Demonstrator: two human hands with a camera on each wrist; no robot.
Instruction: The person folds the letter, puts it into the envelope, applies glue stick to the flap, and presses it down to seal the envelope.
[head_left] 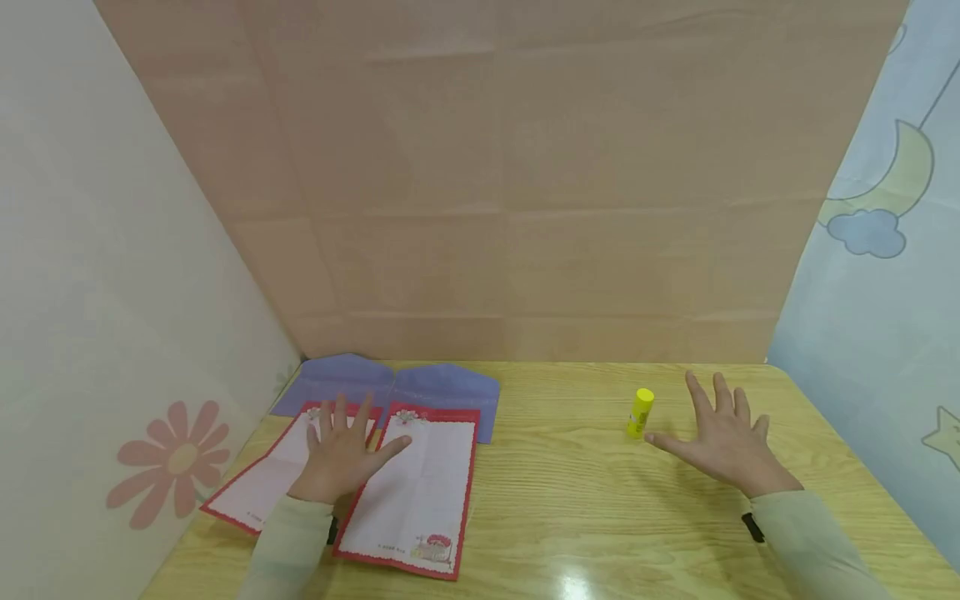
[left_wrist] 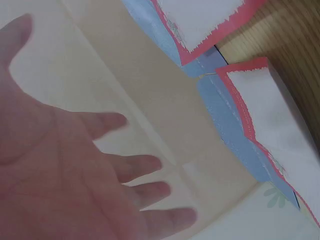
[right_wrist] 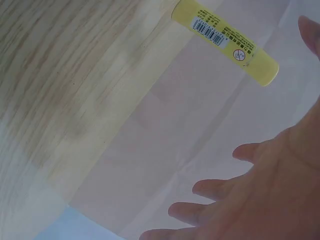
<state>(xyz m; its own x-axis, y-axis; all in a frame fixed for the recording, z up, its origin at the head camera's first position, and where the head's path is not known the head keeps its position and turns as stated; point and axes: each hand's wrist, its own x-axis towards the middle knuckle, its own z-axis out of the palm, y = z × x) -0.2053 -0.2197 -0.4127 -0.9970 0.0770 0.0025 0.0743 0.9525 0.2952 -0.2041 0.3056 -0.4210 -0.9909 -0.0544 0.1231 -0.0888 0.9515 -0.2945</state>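
The left hand (head_left: 337, 458), fingers spread, is over two red-bordered white paper sheets (head_left: 423, 492); the right hand (head_left: 727, 446), fingers spread, is near an upright yellow cylindrical glue stick (head_left: 641, 413) on the wood-grain desk (head_left: 555, 492). Beyond the sheets lie two purple paper envelopes (head_left: 446, 387).

On the yellow glue stick (right_wrist: 260, 70), standing just beside the right hand's (head_left: 723, 442) thumb, we see a barcode (right_wrist: 210, 31) with digits, a round red-ringed sign (right_wrist: 239, 55) with a slash, and rows of dark print (right_wrist: 220, 22), all too small for us to read. Near the left hand (head_left: 337, 458), each red-bordered sheet (head_left: 427, 483) bears a short printed line near its wrist-side edge, which we cannot make out either.
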